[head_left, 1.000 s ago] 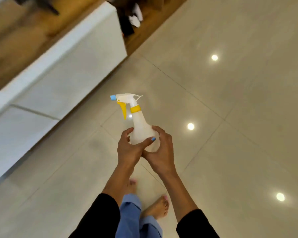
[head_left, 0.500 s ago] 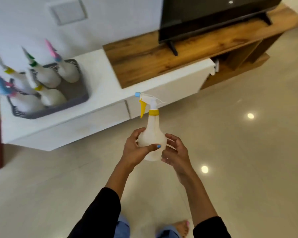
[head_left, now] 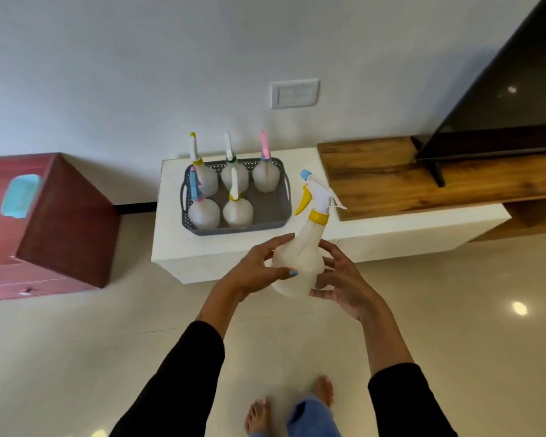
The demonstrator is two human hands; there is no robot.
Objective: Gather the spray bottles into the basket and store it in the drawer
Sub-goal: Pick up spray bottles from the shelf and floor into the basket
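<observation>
I hold a white spray bottle [head_left: 300,263] with a yellow trigger, yellow collar and blue nozzle, tilted slightly right, in front of the white cabinet. My left hand [head_left: 256,272] grips its left side with the thumb across the front. My right hand [head_left: 344,282] cups its right side and base with fingers spread. A grey perforated basket [head_left: 275,212] stands on the white cabinet top [head_left: 171,241], just beyond the held bottle. Several white spray bottles stand upright in it; its front right corner is bare.
A dark red cabinet [head_left: 63,222] stands left of the white one, with a gap between. A wooden shelf [head_left: 375,178] carrying a black TV [head_left: 501,99] runs to the right. A wall switch plate [head_left: 294,93] sits above the basket. My bare feet stand on glossy tile.
The view has swung from bare floor to face the cabinet and basket, which now sit centred and closer. My right hand has loosened to a spread-finger cup on the bottle.
</observation>
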